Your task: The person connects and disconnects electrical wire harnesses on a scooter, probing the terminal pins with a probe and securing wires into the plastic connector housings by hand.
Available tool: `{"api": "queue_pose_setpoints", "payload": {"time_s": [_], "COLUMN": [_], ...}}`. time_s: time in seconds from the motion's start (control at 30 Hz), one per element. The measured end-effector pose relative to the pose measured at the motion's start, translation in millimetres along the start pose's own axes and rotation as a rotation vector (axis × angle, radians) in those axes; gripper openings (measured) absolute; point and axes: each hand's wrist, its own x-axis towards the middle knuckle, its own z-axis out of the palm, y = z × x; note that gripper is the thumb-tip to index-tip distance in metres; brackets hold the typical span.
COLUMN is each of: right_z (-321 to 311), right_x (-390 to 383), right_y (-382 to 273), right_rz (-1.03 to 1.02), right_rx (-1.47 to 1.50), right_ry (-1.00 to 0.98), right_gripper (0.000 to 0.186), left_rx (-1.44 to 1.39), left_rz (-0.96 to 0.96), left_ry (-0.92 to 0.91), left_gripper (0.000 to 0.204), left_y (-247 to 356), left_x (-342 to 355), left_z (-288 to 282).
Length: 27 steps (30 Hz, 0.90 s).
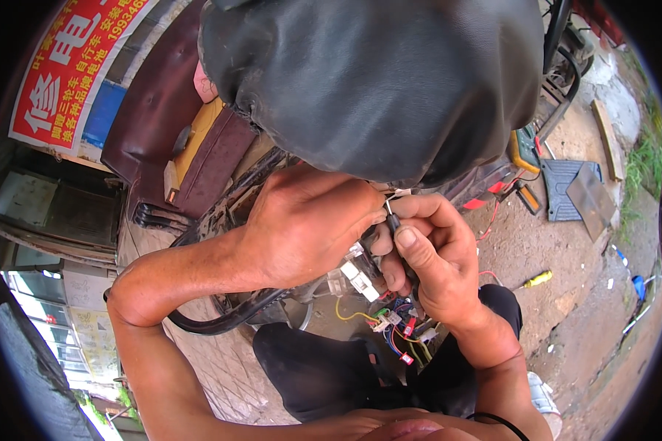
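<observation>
My right hand [445,257] pinches a thin black cable-like piece [394,220] between thumb and fingers; its pale, narrow tip points up toward my left hand [309,220]. The left fingers are closed beside that tip, and whatever they grip is hidden behind the knuckles. Just above both hands bulges a black leather-like seat [390,81]. Below them hangs a white plug connector [359,281]. Lower down lies a tangle of coloured wires with small connectors [393,323], close to my black-trousered legs.
On the ground to the right lie a yellow screwdriver [538,278], a yellow-and-green multimeter [524,150] with red leads, and a dark plastic mat [563,187] under a flat plate. A black tube [228,320] curves under my left forearm. A maroon sofa [151,95] stands at left.
</observation>
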Motion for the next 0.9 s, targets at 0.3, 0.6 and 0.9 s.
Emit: {"api": "queue_pose_setpoints", "payload": {"time_s": [0.3, 0.6, 0.9], "right_z": [1.1, 3.8, 0.7], "right_x": [-1.0, -0.9, 0.2], "right_y": [5.5, 4.7, 6.1], "right_rz": [-0.115, -0.090, -0.096], "right_rx": [-0.069, -0.035, -0.049], "right_ry": [-0.010, 0.009, -0.003], "right_gripper": [0.026, 0.027, 0.024], "left_rx": [0.041, -0.012, 0.081], "left_rz": [0.010, -0.106, -0.014], "left_ry": [0.060, 0.041, -0.018], "left_gripper": [0.011, 0.018, 0.013], "left_y": [2.1, 6.3, 10.1], "left_x": [1.2, 0.2, 2.1], "left_z": [2.0, -0.4, -4.0]}}
